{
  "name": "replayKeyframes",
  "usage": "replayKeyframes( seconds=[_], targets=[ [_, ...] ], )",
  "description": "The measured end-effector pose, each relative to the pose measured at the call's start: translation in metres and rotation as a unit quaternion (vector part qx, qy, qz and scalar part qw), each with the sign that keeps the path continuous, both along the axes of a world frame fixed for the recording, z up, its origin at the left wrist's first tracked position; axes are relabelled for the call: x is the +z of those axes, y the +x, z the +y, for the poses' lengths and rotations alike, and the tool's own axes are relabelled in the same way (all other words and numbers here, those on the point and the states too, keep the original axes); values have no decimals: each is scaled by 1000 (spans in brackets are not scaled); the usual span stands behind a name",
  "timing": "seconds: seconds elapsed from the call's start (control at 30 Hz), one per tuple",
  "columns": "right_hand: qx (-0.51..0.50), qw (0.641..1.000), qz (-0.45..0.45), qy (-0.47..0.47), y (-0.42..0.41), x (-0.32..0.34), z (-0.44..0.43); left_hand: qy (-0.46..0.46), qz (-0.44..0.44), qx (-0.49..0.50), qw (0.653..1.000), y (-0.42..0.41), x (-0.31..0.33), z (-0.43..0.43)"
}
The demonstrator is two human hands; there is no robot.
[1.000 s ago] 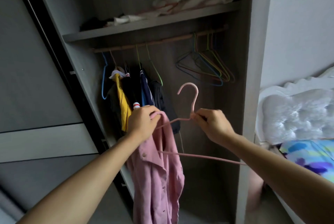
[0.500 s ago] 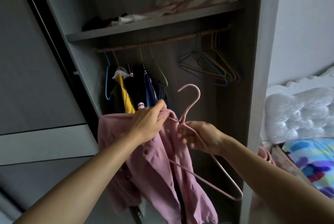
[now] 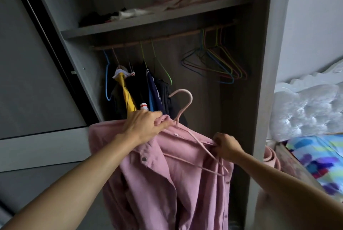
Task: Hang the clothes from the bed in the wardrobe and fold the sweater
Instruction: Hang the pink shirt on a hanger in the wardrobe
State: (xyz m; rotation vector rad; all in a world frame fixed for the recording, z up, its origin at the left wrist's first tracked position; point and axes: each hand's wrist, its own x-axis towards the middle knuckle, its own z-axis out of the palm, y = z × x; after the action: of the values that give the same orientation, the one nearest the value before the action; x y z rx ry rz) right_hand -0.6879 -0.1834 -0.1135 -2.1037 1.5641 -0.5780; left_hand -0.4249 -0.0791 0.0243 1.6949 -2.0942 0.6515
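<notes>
Now the left hand (image 3: 144, 127) clamps its grip on the collar of the pink buttoned shirt (image 3: 167, 183), held before the wardrobe (image 3: 265, 62). The right hand (image 3: 225, 146) pinches the thin pink wire hanger (image 3: 185, 109) by its arm. Seating the right shoulder fully should come before hooking onto the wooden rail (image 3: 167, 37).

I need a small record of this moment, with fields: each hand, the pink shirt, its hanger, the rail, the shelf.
left hand: grips the collar of the pink shirt
right hand: grips one arm of the pink hanger
pink shirt: only partly on the hanger, hangs open
pink hanger: hook free, below the rail, not yet hung
rail: hung clothes on its left, empty hangers on its right
shelf: crumpled cloths lie on it
</notes>
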Motion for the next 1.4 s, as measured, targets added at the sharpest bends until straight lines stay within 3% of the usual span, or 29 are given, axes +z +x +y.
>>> replayKeyframes(
  seconds=[0.07, 0.17, 0.3, 0.37, 0.43, 0.53, 0.6, 0.67, 0.7, 0.8, 0.97, 1.03, 1.17, 1.27, 1.4],
  targets=[
    [-20, 999, -26, -5, -24, -4, -5, 12, -9, 14, 1000, 11, -5, -2],
    [-21, 995, -38, -91, -50, -2, -9, 22, -43, 42, 998, 18, -14, -8],
    [-38, 987, -64, -139, -61, 17, -4, -10, -44, 88, 995, 17, -21, -18],
    [-38, 989, -117, -81, -59, 30, 5, -26, 29, 115, 993, 17, -22, -23],
    [45, 982, -184, 27, -57, 42, 20, -25, 140, 136, 980, 17, -23, -28],
    [142, 971, -166, 101, -50, 64, 41, -24, 270, 114, 956, 17, -23, -28],
    [71, 991, -109, -30, -45, 78, 43, -33, 308, 63, 949, 14, -23, -25],
    [-13, 979, -53, -194, -42, 95, 45, -38, 323, 10, 946, 9, -21, -20],
    [-8, 970, -46, -239, -40, 102, 46, -35, 331, -12, 943, 5, -19, -18],
    [56, 960, -23, -275, -24, 111, 51, -33, 360, -83, 929, -6, -12, -12],
    [28, 912, -40, -408, 5, 122, 64, -34, 355, -142, 924, -10, -3, 0],
    [40, 915, -49, -399, 5, 126, 66, -42, 357, -144, 922, -1, -1, 4],
    [75, 956, -3, -283, 4, 124, 66, -92, 355, -161, 916, 8, -1, 13],
    [92, 955, -77, -273, 13, 120, 73, -117, 347, -153, 918, -2, -4, 14],
    [69, 960, -105, -249, 12, 118, 73, -47, 329, -104, 937, -2, -7, 10]
  ],
)
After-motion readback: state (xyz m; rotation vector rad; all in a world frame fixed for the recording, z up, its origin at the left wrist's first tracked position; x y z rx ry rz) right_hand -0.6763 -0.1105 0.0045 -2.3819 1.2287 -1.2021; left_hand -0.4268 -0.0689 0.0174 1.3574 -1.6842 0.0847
